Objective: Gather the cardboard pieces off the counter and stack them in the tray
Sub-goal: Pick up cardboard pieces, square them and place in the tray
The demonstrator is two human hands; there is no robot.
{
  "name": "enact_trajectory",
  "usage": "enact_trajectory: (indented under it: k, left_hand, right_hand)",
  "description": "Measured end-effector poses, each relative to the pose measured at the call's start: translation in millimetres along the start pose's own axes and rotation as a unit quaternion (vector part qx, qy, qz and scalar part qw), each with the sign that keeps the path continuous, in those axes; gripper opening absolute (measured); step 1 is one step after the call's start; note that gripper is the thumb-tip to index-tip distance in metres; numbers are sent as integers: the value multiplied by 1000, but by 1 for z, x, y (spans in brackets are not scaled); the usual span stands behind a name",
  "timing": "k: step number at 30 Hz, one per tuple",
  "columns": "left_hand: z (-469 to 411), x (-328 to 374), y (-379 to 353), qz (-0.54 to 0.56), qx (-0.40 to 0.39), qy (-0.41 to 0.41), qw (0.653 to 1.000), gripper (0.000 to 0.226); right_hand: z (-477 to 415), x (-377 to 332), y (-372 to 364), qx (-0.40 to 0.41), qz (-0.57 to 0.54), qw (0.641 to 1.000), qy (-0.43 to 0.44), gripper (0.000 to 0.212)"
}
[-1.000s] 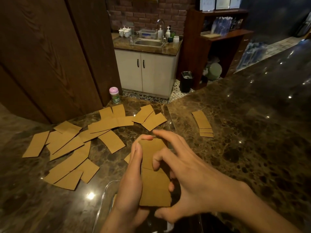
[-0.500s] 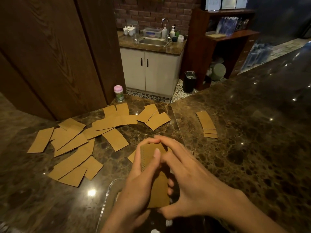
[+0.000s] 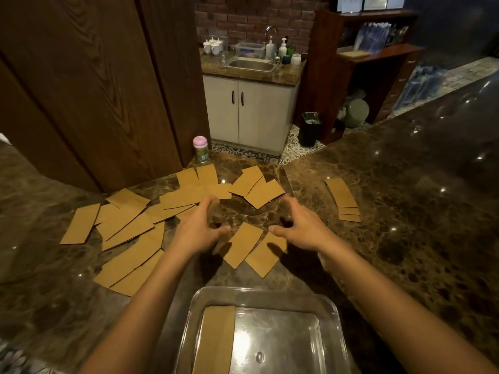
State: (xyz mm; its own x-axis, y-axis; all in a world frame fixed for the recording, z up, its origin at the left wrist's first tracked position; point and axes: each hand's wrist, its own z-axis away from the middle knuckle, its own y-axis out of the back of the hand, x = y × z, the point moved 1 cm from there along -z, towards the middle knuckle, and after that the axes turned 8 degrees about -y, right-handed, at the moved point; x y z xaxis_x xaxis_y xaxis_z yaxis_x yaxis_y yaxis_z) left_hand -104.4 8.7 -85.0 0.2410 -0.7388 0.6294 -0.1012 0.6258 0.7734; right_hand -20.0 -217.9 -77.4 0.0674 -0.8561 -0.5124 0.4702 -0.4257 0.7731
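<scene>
Bench: dark brown marble bench [image 3: 405,238], glossy, with small light glints.
Tray: one clear plastic tray [image 3: 334,314] at the near edge, between the two forearms.
Stack in tray: one cardboard stack [image 3: 216,338] lies flat against the tray's left wall; how many pieces are in it cannot be told.
Near pair: two overlapping cardboard pieces [image 3: 243,247] lie just beyond the tray, between the hands.
Left spread: a loose fan of overlapping pieces [image 3: 129,238] on the left; roughly ten, but overlaps hide the exact count.
Far group: about five more pieces [image 3: 256,190] beyond the hands, overlapping.
Right pile: one small neat pile [image 3: 341,195] well apart on the right, with three or four edges showing.
Left hand: left hand [image 3: 197,228] hovers over the bench just left of the near pair, fingers spread and curled; grip empty.
Right hand: right hand [image 3: 299,225] hovers just right of the near pair, thumb pointing inward, fingers spread; grip empty.
Bottle: one small bottle with a pink cap [image 3: 201,148] stands upright at the bench's far edge.
Background: one sink [image 3: 251,64] on a white two-door cabinet, and one black bin [image 3: 310,128] on the floor.
</scene>
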Motion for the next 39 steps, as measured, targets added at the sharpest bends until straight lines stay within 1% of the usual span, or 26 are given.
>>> enact_trajectory:
  k: [2,4,6,9,10,11,14,17,18,19,21,22,23,24,27,30,32,33,34,36,38,39]
  left_hand:
    - [-22,-7,-17,-62,-59,3,996,85]
    - [-34,-8,-36,-86,-98,5,991,94]
    - [-41,-6,-53,-99,-121,9,988,98]
    - [-44,-1,-67,-108,-121,-6,987,92]
    - [-43,-2,-71,-105,-120,-13,987,91]
    - [-42,-1,-72,-98,-114,-20,988,91]
    - [-36,1,-71,-51,-87,-51,994,98]
    - [-26,1,-66,74,-80,-82,991,96]
    - [-24,1,-64,120,-74,-86,986,92]
    - [-22,2,-61,161,-64,-87,981,88]
    - [-17,5,-55,272,-52,-82,957,86]
    - [-15,8,-52,338,-49,-77,937,86]
    - [-13,11,-48,392,-51,-73,916,85]
    - [-12,14,-44,435,-53,-70,896,84]
    - [-5,25,-31,497,-73,-63,862,77]
    - [8,45,-20,542,-100,-37,834,54]
    - [18,61,-18,584,-125,-11,802,39]
    - [23,67,-17,601,-134,0,788,37]
    - [28,73,-15,616,-142,8,775,38]
    - [37,81,-10,640,-154,15,753,48]
    - [46,88,-4,644,-155,10,749,53]
    - [50,88,-2,640,-149,0,754,51]
  right_hand:
    - [-22,4,-16,-9,41,995,-87,106]
    - [-27,-1,-33,-33,86,984,-149,128]
    - [-28,-10,-45,-44,107,977,-181,142]
    - [-34,-13,-53,-42,102,974,-196,148]
    - [-34,-10,-56,-36,95,975,-196,144]
    - [-33,-6,-57,-25,86,978,-190,135]
    - [-28,3,-58,3,30,989,-146,102]
    - [-23,10,-55,-11,-77,993,-85,74]
    - [-22,13,-52,-20,-126,989,-73,70]
    - [-21,16,-48,-24,-171,983,-65,70]
    - [-16,17,-36,-12,-220,974,-49,81]
    - [-14,15,-29,-6,-224,974,-39,88]
    - [-11,12,-22,-9,-228,973,-26,90]
    - [-10,10,-17,-20,-240,970,-7,85]
    - [0,3,0,-42,-274,960,51,58]
    - [18,-13,14,-27,-280,955,91,49]
    - [32,-25,20,-3,-247,960,129,52]
    - [38,-29,22,16,-223,963,149,56]
    - [44,-33,24,37,-189,968,162,60]
    - [55,-37,29,65,-108,976,176,67]
    - [66,-38,33,84,-62,977,187,77]
    - [72,-38,34,106,-61,973,196,85]
